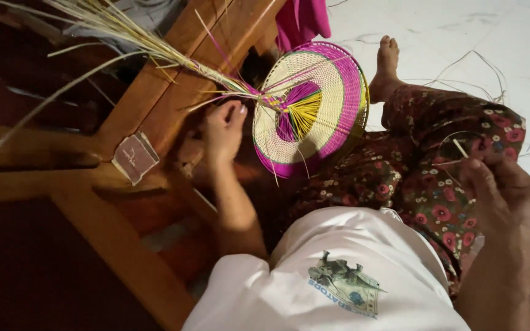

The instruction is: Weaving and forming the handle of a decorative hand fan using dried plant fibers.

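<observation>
White shirt (314, 276) w/ a printed graphic is seen nearest the lens, and beyond it a floral skirt (424, 178) is spread over the lap. Right hand (501, 190) is closed in a pinch on a thin pale strip (460, 148), held above the knee, well apart from the woven disc. Left hand (223, 125) is curled shut on the edge of the round woven disc (311, 107), pink, cream & yellow, which is propped tilted betw. wooden frame (154, 104) & skirt, w/ loose straw ends (124, 30) fanned out to upper left.
</observation>
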